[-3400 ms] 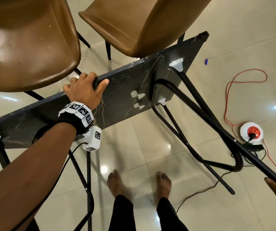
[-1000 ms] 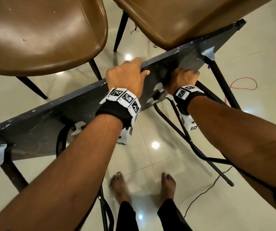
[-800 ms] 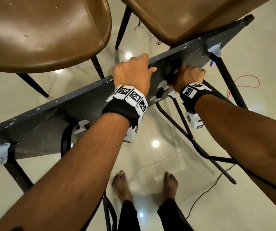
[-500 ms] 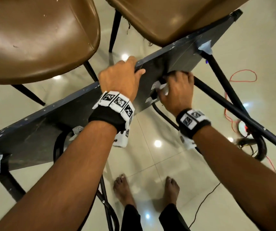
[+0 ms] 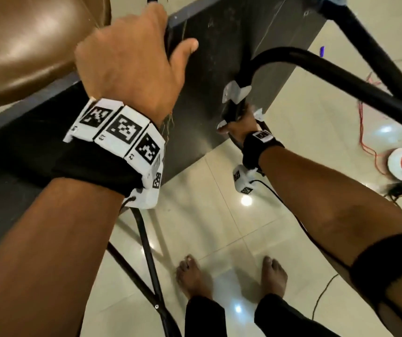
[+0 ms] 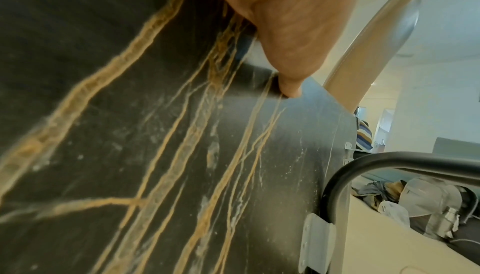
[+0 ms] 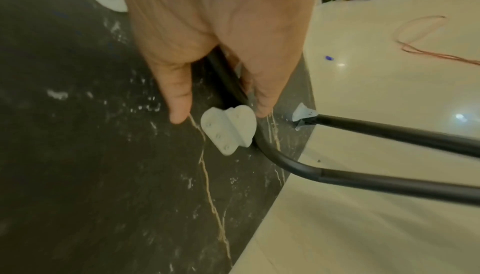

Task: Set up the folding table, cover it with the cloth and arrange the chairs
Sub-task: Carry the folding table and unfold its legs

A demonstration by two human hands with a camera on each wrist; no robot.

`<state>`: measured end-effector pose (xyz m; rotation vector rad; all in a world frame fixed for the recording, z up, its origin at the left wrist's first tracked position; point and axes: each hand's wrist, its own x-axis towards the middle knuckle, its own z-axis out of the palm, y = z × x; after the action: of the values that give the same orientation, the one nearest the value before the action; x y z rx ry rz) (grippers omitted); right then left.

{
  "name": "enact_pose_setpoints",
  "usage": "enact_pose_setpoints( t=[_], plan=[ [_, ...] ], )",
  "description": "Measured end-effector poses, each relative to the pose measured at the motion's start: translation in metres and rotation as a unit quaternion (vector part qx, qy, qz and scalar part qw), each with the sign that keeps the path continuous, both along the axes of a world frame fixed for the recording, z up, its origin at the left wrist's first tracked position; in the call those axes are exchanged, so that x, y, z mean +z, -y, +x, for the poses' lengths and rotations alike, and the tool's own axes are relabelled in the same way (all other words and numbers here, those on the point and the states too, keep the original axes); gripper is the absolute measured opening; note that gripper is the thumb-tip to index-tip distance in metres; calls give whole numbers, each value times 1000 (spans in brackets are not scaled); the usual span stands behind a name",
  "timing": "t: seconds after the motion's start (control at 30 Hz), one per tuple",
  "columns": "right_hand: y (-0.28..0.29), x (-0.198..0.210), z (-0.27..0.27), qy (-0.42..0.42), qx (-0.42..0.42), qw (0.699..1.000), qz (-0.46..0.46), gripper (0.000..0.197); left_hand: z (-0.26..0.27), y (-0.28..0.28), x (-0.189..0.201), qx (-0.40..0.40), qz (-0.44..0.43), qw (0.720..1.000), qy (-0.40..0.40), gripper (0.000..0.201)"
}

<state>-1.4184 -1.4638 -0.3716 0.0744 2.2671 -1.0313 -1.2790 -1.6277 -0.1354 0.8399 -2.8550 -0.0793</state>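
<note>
Table [image 5: 219, 57] was held on edge by chairs. Top edge was gripped by L hand [image 5: 132, 62]; leg tube [image 7: 324, 172], since swung out, was clasped at clip by R hand [image 7: 221, 38]. Unfolding judged underway.

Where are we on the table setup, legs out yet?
Partly. The folding table stands on edge, the left hand gripping its top edge. One black leg frame is swung out; the right hand grips its tube by the white bracket. Left: righting the table, the cloth (not in view), arranging the brown chair.
</note>
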Motion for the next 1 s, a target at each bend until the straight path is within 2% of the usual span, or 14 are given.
enact_pose_setpoints(
  t=[0.07,0.2,0.27,0.57,0.77,0.83,0.9,1.0],
  plan=[
    [7,-10,1,-36,-24,999,18,82,-2,3,-4,1,-9,1000,-8,58],
    [14,-15,4,-123,-76,989,23,44,-4,4,-9,-4,-4,1000,-26,59],
    [20,-8,2,-160,-87,983,29,36,-5,4,-7,-2,-10,1000,-24,56],
    [17,3,6,-170,-55,982,67,37,-8,1,-5,10,-20,999,-43,53],
    [10,13,3,-137,11,988,76,47,-7,3,2,6,-20,999,-25,53],
    [6,15,8,-141,9,989,37,47,-8,3,3,6,-17,1000,-16,52],
    [4,16,19,-154,-26,987,-45,44,-9,5,3,4,-18,1000,-7,51],
    [1,22,28,-189,-68,963,-181,50,-9,6,3,3,-20,1000,-1,52]
  ],
)
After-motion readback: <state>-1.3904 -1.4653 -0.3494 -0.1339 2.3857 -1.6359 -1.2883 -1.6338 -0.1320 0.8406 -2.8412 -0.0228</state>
